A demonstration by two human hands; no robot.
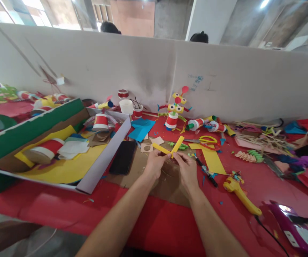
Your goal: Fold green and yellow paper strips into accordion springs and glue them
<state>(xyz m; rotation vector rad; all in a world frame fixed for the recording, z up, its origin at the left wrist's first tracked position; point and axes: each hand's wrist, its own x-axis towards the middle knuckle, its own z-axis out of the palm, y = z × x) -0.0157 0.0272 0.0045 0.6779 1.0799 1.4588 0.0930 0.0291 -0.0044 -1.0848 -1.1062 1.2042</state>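
Note:
Two yellow paper strips [178,144] meet in a V above the brown cardboard mat [167,185]. My left hand [155,163] pinches the V near its lower end, fingers closed on the left strip. From the other side, my right hand [186,166] grips the same joint between thumb and fingers. Whether the strips are glued together cannot be seen. Just behind them lies a green folded paper spring [182,146]. Close to the right hand are a black pen-like tool [207,171] and a yellow paper sheet [213,160]. A dark phone [123,157] lies left of my left hand.
An open box [103,153] with paper and cups stands left. Paper-cup figures [172,119] line the back near a white partition [111,67]. Yellow-handled scissors [207,140] lie behind the right hand. A yellow glue gun [241,196] with a cord and a purple device [298,228] are right.

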